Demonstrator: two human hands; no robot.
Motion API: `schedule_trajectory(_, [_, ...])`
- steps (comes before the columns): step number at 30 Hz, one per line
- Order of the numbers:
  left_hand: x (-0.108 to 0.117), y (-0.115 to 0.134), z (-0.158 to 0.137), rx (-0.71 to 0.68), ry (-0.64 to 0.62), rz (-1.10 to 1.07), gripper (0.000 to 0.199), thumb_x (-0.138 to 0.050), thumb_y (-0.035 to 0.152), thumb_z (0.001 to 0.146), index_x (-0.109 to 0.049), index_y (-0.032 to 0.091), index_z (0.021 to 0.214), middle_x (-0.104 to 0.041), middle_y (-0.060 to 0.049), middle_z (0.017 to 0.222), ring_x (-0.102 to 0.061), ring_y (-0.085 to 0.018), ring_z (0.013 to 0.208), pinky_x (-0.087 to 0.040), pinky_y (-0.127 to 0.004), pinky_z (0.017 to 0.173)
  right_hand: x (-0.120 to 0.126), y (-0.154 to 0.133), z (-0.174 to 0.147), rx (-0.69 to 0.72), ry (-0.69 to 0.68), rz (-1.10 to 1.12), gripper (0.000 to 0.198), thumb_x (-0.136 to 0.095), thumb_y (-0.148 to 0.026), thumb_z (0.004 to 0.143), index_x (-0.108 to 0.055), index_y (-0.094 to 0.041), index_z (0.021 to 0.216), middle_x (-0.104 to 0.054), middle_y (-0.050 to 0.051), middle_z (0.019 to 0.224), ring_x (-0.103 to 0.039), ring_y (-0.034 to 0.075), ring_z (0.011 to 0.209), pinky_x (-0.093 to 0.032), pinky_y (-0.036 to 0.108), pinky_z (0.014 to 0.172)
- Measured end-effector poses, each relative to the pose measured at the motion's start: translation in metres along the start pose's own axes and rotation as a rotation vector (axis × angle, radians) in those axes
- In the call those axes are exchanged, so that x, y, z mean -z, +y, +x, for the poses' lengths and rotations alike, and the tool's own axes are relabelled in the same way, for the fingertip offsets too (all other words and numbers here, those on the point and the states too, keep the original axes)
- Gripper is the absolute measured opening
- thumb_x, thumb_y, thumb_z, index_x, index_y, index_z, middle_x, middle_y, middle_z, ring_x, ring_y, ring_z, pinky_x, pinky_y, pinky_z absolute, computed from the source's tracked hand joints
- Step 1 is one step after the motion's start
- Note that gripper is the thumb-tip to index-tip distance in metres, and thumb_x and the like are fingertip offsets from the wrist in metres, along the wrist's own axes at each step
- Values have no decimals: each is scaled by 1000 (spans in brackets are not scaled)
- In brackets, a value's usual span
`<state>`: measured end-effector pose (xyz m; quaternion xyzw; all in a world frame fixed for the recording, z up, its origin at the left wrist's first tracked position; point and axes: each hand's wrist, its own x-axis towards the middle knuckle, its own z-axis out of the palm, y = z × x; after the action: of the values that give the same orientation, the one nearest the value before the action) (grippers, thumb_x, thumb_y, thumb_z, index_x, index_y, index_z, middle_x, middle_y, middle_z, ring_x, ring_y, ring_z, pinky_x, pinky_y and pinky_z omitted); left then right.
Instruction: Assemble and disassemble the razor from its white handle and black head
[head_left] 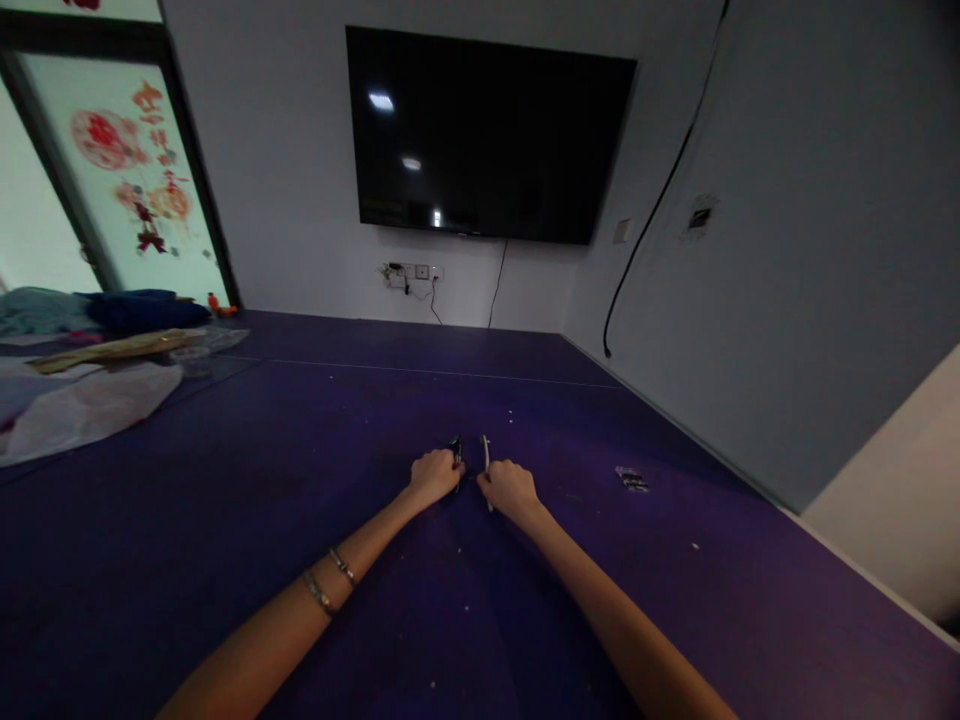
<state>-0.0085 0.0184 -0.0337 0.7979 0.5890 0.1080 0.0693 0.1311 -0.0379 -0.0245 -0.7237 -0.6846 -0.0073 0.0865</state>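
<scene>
Both arms reach forward over a purple tabletop-like surface [315,430]. My left hand [436,477] is closed around a small black object [455,446], whose top pokes out above the fingers; its kind is too small to tell. A short gap to the right, my right hand [510,487] is closed on a thin white stick [486,452]. The stick stands out above the fist, and its lower end shows beneath it. The two held things are apart, side by side. Most of each is hidden by the fingers.
A crumpled clear wrapper [632,479] lies to the right. At the far left are a white plastic bag [97,410], a clear cup [192,361] and dark blue cloth [146,311]. A black cable [660,195] hangs along the right wall; a television [487,135] is mounted ahead.
</scene>
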Motion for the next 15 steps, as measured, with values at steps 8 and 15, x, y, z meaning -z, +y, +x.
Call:
schedule_trajectory(8, [1, 0, 0, -25, -1, -15, 34, -42, 42, 80, -66, 18, 86, -68, -12, 90, -63, -28, 85, -46, -33, 68, -4, 0, 4, -11, -2, 24, 38, -39, -34, 83, -68, -11, 92, -67, 18, 92, -64, 28, 87, -46, 35, 73])
schedule_trajectory(15, [0, 0, -1, -43, 11, -25, 34, -42, 42, 80, -66, 18, 87, -67, -12, 89, -63, -27, 84, -44, -33, 68, -7, -1, 6, -9, -2, 16, 37, -38, -35, 84, -67, -12, 91, -67, 18, 92, -64, 28, 86, -46, 35, 71])
